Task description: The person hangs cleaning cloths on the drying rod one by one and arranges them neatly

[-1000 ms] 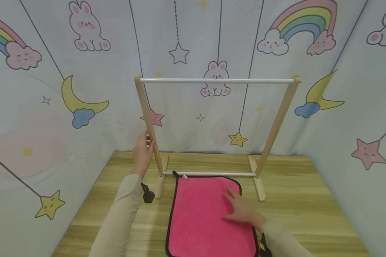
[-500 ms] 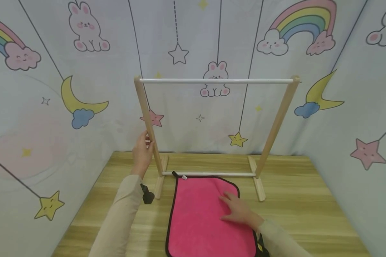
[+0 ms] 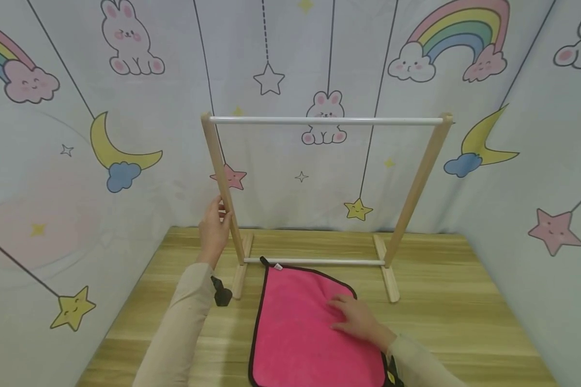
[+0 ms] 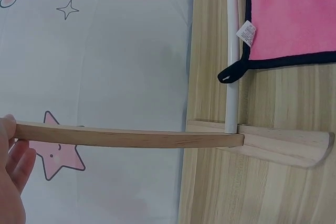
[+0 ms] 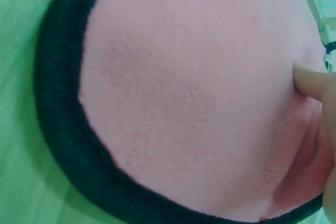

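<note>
on a wood-grain tabletop point(image 3: 465, 322), we have a wooden hanging rack point(image 3: 325, 121) at 12 o'clock; toward 6 o'clock lies a black-edged pink towel point(image 3: 295, 333). our left hand point(image 3: 215, 228) grips the rack's 9 o'clock post point(image 3: 216, 153); our right hand point(image 3: 360, 320), thumb and fingers apart, touches the towel's 3 o'clock side.

Three white wall panels point(image 3: 297, 48) enclose the left, rear and right sides of a wood-grain tabletop point(image 3: 455, 312), which occupies the lower part of the frame under soft light. Printed cartoon motifs decorate the panels: a seated rabbit point(image 3: 126, 42) at upper left, a rainbow point(image 3: 457, 27) at upper right, a yellow star point(image 3: 73, 309) at lower left and a pink star point(image 3: 555, 231) near the right edge.
</note>
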Tool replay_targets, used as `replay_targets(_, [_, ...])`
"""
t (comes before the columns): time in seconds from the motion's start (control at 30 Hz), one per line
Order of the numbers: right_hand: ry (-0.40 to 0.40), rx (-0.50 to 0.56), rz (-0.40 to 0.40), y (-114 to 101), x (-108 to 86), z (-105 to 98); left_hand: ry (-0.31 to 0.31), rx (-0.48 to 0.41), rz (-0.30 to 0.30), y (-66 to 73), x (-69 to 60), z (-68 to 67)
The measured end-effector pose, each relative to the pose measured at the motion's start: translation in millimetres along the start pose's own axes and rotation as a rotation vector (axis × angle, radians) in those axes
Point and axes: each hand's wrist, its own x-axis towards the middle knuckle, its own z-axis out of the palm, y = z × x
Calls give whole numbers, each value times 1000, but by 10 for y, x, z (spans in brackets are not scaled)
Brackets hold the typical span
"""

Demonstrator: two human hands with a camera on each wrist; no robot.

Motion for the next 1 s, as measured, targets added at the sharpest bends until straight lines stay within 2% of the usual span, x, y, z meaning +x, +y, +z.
replay_targets(0.27, [87, 29, -48, -2, -44, 97, 7, 7, 4, -22, -25, -8])
replay_targets(0.47, [142, 50, -77, -17, -27, 95, 13, 7, 10, -24, -14, 1])
replay_targets(0.8, [148, 65, -91, -70, 33, -48, 5, 7, 1, -6, -5, 0])
replay_targets(1.0, [89, 81, -98, -146, 119, -231, 9, 11, 9, -4, -9, -1])
